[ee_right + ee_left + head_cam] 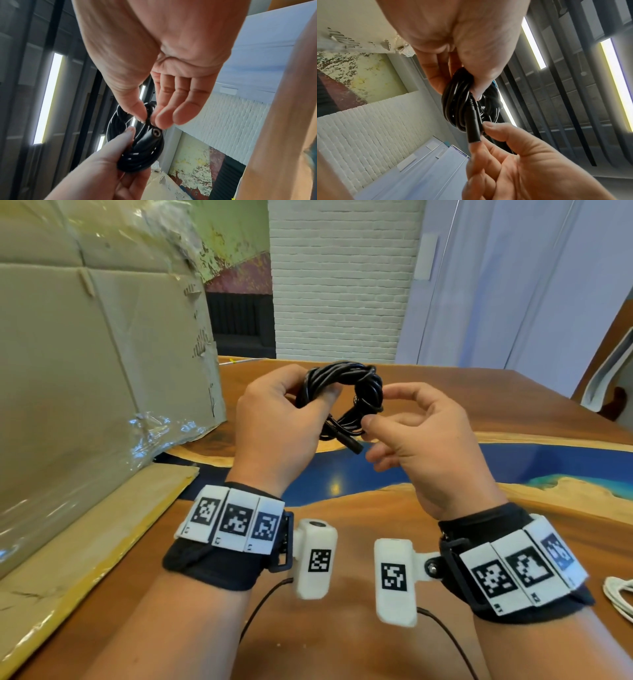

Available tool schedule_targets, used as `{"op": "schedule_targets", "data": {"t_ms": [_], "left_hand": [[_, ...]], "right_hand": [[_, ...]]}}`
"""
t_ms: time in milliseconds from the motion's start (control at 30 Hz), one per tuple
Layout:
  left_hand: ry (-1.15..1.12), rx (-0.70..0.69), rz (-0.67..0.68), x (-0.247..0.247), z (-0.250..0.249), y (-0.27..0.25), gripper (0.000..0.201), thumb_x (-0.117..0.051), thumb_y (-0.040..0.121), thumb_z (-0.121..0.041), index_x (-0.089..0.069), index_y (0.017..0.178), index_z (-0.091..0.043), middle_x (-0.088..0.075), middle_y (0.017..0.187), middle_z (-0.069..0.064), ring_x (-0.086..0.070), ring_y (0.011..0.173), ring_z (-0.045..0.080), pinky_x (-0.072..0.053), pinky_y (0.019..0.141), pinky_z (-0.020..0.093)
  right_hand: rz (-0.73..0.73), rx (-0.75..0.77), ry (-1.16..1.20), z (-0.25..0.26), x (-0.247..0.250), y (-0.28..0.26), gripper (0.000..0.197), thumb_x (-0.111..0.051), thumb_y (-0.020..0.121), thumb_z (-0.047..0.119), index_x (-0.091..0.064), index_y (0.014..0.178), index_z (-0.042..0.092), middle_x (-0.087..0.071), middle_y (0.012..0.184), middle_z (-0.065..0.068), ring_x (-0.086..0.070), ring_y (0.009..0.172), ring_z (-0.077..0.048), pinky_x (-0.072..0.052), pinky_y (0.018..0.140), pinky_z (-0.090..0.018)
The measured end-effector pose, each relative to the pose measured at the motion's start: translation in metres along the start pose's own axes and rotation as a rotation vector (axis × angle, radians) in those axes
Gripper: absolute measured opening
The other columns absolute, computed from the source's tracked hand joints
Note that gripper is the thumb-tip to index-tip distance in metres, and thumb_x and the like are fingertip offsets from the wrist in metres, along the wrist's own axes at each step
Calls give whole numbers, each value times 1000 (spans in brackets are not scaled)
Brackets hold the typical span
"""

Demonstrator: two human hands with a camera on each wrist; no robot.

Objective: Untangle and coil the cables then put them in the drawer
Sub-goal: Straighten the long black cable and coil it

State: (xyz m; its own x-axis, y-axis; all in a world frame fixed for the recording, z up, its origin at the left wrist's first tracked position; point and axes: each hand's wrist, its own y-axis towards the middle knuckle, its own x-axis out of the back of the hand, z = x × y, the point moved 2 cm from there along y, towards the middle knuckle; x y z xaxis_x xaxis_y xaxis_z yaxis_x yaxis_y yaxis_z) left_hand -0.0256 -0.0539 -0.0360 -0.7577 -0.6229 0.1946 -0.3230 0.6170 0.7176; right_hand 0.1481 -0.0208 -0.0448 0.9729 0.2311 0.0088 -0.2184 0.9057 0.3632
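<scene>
In the frame centre, the left hand point(274, 419) grips the black cable coil point(342, 385); the right hand point(421, 440) pinches its loose end. It looks light, springy; better hold across all loops.

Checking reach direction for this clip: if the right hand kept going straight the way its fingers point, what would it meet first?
The right hand points left at the black cable coil, whose strand it already pinches; beyond it, likely the left hand.
</scene>
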Motion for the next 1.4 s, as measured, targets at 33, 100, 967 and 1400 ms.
{"op": "schedule_targets", "data": {"t_ms": [33, 100, 967, 1400], "left_hand": [[9, -9, 1, 0, -2, 0, 13, -75, 90, -35, -74, 82, -24, -63, 67, -8, -60, 65, 17, -53, 61, 44], [31, -17, 9, 1, -4, -1, 14, -76, 89, -38, -76, 86, -25, -68, 71, -9, -63, 70, 13, -55, 64, 43], [-374, 390, -80, -3, 9, 0, 35, -69, 97, -29, -56, 69, -11, -47, 57, 7, -45, 39, 19, -36, 41, 24], [-506, 423, 18, -18, -7, -9, 25, -67, 98, -25, -60, 80, -10, -60, 57, 6, -55, 43, 16, -46, 41, 25]], "right_hand": [[5, -3, 2, 0, -2, -1, 32, -73, 92, 10, -59, 120, 20, -77, 75, -8, -67, 58, -20, -53, 55, -34], [-10, -1, -38, -2, -7, -3, 33, -68, 96, 14, -55, 124, 26, -79, 79, -6, -70, 62, -18, -53, 55, -31], [286, -80, 276, 5, -2, -5, 9, -56, 98, 0, -61, 94, 7, -72, 73, -10, -68, 63, -21, -59, 67, -29], [158, -41, 151, -5, -4, -3, 41, -82, 71, 22, -68, 107, 9, -75, 91, -5, -71, 79, -19, -57, 67, -36]]}}
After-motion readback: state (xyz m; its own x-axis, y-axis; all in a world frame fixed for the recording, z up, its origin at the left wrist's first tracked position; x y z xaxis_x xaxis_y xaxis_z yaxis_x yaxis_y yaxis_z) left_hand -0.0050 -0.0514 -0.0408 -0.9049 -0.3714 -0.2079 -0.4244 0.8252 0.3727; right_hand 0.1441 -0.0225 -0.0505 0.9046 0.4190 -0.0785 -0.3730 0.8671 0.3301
